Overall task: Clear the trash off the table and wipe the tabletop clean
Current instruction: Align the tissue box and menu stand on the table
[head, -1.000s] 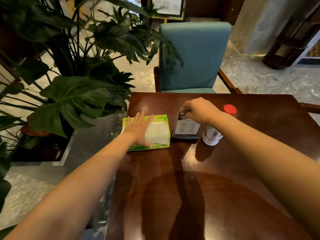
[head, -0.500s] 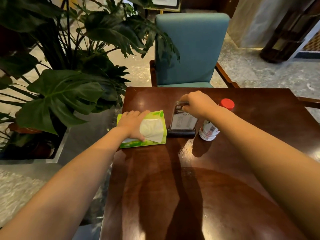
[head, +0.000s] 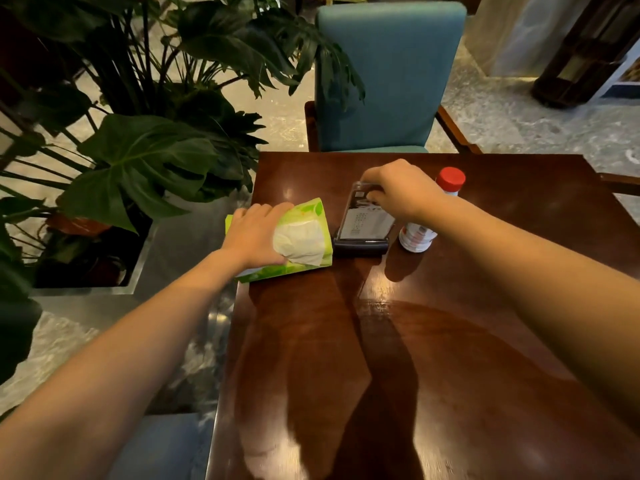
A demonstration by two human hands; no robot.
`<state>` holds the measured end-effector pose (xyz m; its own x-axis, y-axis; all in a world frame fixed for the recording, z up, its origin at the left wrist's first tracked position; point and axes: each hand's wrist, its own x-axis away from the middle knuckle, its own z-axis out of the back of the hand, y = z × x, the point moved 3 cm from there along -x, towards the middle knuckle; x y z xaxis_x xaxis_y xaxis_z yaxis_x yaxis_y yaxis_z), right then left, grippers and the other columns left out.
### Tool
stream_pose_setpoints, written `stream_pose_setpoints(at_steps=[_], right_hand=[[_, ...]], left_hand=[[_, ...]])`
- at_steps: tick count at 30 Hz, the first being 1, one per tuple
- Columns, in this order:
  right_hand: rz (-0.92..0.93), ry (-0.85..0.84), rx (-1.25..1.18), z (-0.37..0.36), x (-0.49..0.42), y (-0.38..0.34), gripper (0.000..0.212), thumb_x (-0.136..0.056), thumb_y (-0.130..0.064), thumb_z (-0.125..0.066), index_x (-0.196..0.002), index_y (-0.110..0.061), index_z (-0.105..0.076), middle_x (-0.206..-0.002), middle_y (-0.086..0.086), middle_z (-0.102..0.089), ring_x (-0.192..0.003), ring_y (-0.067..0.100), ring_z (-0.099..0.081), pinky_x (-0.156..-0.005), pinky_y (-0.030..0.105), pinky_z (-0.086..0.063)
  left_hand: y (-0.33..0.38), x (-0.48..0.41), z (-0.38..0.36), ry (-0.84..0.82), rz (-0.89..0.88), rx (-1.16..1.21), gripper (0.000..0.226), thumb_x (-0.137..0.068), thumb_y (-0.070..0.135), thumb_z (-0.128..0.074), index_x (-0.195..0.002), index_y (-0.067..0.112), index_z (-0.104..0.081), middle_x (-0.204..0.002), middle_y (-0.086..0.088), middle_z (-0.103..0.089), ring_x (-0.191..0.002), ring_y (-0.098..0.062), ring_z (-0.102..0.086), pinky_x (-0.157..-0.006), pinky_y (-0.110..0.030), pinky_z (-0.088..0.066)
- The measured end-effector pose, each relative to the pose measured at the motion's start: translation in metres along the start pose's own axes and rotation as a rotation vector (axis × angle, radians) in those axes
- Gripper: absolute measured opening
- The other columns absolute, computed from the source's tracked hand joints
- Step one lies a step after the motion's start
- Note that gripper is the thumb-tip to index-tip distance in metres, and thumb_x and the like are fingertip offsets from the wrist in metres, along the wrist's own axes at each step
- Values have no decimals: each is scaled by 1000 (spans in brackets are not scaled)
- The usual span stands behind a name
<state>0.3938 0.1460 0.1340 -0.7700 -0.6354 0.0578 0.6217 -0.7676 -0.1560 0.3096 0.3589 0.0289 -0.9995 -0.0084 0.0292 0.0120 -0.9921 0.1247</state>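
Note:
A green tissue pack (head: 304,216) with white tissue showing lies at the left edge of the dark wooden table (head: 415,341). My left hand (head: 252,237) wraps over its left side and grips it; the pack tilts up slightly. Right of it stands a clear sign holder (head: 363,223) on a dark base. My right hand (head: 398,192) pinches the holder's top edge. A small white bottle with a red cap (head: 446,183) stands just right of the holder, partly behind my right wrist.
A teal chair (head: 388,77) faces the table's far side. A large leafy plant (head: 138,133) in a planter crowds the left edge. Stone floor surrounds the table; dark wooden furniture (head: 581,57) stands at the far right.
My left hand went from lying flat on the tissue pack to curling around its left side, and the pack has tilted. My right hand stays on the sign holder's top.

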Motion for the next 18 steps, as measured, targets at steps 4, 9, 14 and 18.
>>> stream_pose_setpoints(at_steps=[4,9,14,18], right_hand=[[55,-23,11,8,29,-18,32,-92,-13,-52,-123,-13,-59,-116,15,-66,-102,34,-63,-80,39,-52],[91,-86,9,0,71,-31,35,-92,-15,-52,-127,-14,-57,-120,14,-65,-106,33,-62,-85,41,-54],[111,-142,52,-13,105,-33,32,-90,-17,-54,-122,-14,-59,-118,15,-66,-104,36,-62,-85,44,-54],[112,-168,82,-20,125,-34,28,-90,-14,-52,-116,-13,-62,-115,15,-67,-100,36,-63,-81,45,-55]], left_hand=[[0,38,11,-41,-34,34,99,-55,47,-78,-140,30,-30,-122,-3,-53,-114,-27,-47,-96,-43,-32],[12,88,5,-117,-48,35,100,-53,49,-77,-139,33,-27,-123,2,-52,-115,-23,-46,-98,-40,-31],[34,125,-12,-165,-59,38,101,-53,52,-74,-140,35,-25,-122,5,-51,-115,-20,-45,-98,-38,-30],[47,138,-23,-195,-79,25,101,-52,51,-74,-140,35,-26,-124,4,-52,-117,-23,-44,-99,-40,-30]])
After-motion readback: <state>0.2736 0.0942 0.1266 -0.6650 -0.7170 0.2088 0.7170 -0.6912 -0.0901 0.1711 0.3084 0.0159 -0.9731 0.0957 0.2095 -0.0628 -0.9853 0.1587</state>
